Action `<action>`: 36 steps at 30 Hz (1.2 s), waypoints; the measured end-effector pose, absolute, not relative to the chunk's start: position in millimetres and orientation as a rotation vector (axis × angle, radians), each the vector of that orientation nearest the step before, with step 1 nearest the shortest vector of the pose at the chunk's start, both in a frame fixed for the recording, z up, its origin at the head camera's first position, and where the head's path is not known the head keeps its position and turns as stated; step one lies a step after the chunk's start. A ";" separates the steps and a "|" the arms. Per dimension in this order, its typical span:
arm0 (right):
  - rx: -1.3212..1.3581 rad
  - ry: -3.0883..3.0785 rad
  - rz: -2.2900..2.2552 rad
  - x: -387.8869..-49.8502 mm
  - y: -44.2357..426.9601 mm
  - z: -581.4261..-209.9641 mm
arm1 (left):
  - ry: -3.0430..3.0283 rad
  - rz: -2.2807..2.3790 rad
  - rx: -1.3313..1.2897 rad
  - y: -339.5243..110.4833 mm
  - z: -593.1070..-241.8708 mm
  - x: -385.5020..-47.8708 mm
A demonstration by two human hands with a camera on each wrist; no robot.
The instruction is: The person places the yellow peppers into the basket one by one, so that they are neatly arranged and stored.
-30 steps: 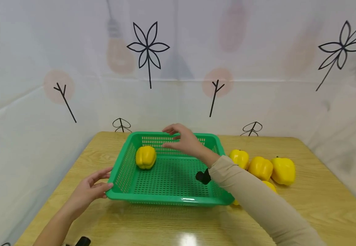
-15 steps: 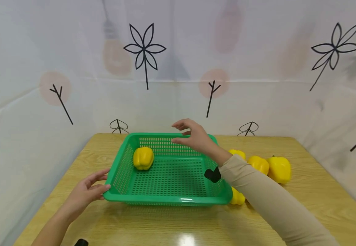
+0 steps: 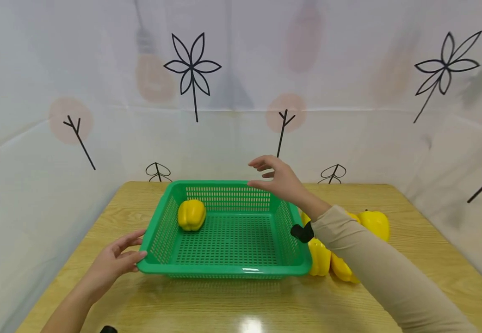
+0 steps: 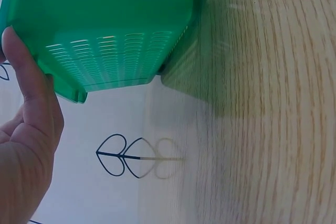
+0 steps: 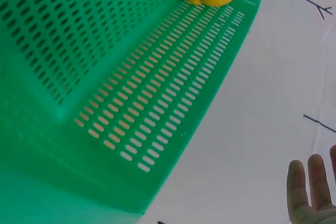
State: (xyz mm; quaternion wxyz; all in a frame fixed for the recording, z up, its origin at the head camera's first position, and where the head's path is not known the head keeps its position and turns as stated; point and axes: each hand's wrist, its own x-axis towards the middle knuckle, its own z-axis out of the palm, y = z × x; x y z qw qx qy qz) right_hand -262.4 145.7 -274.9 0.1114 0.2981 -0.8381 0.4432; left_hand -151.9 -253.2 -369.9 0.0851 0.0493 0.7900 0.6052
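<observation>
Pepper (image 3: pixel 192 215), left of centre in the basket (image 3: pixel 207 269) — probably light, firm, slick; cup its sides. Right hand (image 3: pixel 280 178), right of centre, gapes empty — left hand (image 3: pixel 114 259), lower left, pinches the rim (image 3: pixel 153 226).

Wrinkled beige right sleeve (image 3: pixel 384 270), rounded black fitting (image 3: pixel 302 233) beside its cuff (image 3: pixel 326 219)
</observation>
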 end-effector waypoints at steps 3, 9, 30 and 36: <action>0.867 -2.467 1.284 -262.8 152.6 -275.2 | 2.354 1.802 0.140 -253.1 -369.9 -151.6; 0.846 -2.483 1.264 -261.8 166.3 -274.5 | 2.360 1.809 0.156 -252.6 -369.8 -150.6; 0.690 -2.509 1.222 -253.7 208.3 -269.8 | 2.366 1.809 0.155 -253.0 -371.3 -150.9; 0.679 -2.505 1.171 -249.9 224.0 -270.3 | 2.364 1.802 0.149 -252.0 -370.2 -150.8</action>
